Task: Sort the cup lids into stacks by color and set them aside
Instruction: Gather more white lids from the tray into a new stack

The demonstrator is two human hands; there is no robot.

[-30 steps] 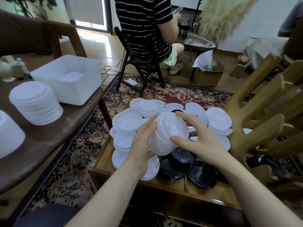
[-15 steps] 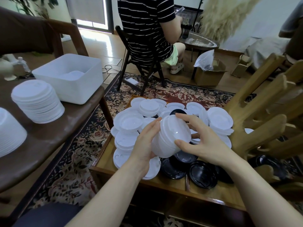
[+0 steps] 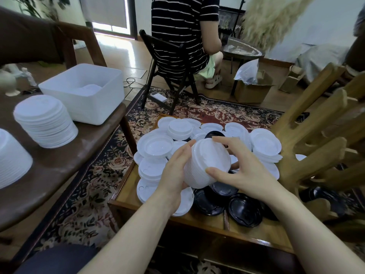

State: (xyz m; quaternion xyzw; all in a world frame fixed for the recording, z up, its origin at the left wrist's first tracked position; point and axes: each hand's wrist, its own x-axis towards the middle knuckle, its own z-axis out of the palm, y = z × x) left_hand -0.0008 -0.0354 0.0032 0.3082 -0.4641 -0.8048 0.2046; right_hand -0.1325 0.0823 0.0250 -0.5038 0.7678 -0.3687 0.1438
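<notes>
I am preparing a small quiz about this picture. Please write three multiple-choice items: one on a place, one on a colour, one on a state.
1. Where does the white bin stand?
A. on the brown table at left
B. on the rug
C. on the low tray table

2. What colour are the lids nearest the camera, below the right hand?
A. red
B. black
C. blue

3. How is the held lid stack carried?
A. left hand only
B. lying untouched
C. between both hands

Key: 1 A, the bin sits on the brown table. 2 B, the black lids lie there. 3 C, one hand grips each side.
</notes>
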